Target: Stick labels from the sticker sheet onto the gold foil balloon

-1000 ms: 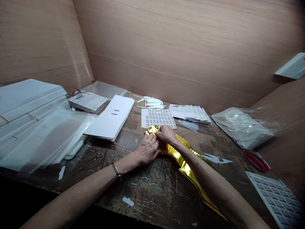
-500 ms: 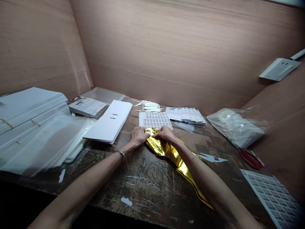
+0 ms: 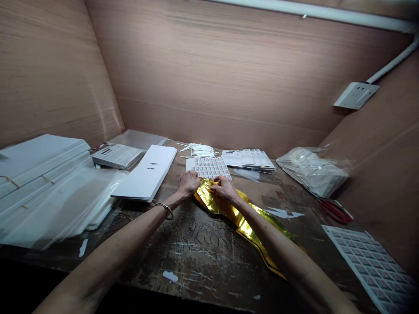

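Observation:
A flat gold foil balloon [image 3: 212,201] lies in folds across the middle of the table, its long tail running under my right forearm toward the front right. At its far left end my left hand [image 3: 189,182] is closed, gripping the foil edge. My right hand [image 3: 225,188] bends over the same end, its thumb and fingers pinching the foil; the fingertips are partly hidden. Just beyond both hands is a sheet of small printed labels [image 3: 209,167].
White card stacks [image 3: 149,172] and clear plastic sleeves [image 3: 65,198] fill the left. White strips [image 3: 201,150] and printed cards [image 3: 250,159] lie at the back. On the right are a bag of white pieces [image 3: 312,170], red-handled scissors [image 3: 335,211] and another label sheet [image 3: 369,261].
The camera view has tilted up and shifted slightly right. My right hand's fingers have loosened a little over the foil, while my left hand keeps its grip on the edge.

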`<state>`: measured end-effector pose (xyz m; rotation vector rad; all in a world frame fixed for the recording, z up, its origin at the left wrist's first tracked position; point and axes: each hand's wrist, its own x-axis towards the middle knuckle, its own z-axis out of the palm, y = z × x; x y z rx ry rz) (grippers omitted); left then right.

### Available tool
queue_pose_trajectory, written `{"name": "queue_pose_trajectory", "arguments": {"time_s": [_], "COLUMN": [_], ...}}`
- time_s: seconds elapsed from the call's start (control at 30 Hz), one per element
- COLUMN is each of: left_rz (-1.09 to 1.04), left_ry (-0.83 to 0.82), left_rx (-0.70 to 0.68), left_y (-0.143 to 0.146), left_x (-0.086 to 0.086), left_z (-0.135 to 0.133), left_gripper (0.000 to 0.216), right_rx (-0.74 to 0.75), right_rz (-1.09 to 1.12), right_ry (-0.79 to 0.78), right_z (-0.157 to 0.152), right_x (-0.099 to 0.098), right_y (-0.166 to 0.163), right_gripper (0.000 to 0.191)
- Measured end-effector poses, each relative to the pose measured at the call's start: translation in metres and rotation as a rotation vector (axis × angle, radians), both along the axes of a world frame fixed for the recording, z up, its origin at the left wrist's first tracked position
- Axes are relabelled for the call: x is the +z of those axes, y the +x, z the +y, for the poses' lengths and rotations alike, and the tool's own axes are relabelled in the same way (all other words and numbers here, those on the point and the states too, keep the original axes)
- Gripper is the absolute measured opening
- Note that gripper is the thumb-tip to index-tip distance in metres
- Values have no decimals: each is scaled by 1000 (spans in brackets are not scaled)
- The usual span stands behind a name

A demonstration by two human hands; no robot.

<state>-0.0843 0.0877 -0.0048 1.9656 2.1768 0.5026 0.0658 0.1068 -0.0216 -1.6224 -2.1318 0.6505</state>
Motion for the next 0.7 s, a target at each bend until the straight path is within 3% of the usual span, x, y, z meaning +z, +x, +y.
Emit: {"name": "queue_pose_trajectory", "arguments": {"time_s": [0.13, 0.23, 0.33, 0.43, 0.53, 0.63, 0.7], "left_rz": [106, 62, -250, -664, -979, -1144, -1126], "left_ry": [99, 147, 108, 10, -73, -133, -144], "left_rx": [-53, -83, -69, -66, -178, -346, -357], "left_y": [7, 9, 14, 25, 41, 55, 60], "left_x": [11, 18, 25, 31, 39, 46, 47], "left_z": [-4, -4, -2, -5, -14, -24, -30], "left_gripper": [29, 25, 18, 11, 18, 30, 33], "right_rx": [86, 136, 109, 34, -60, -149, -224], "right_rz": [-128, -279, -367, -379, -333, -179, -48], "right_ry": [188, 249, 316, 353, 338, 306, 265], "right_z": [-19, -36, -51, -60, -65, -73, -84], "right_x": [13, 23, 30, 35, 42, 52, 56], "right_y": [2, -4, -13, -16, -5, 26, 57], "right_gripper": [26, 36, 43, 35, 26, 24, 25]}}
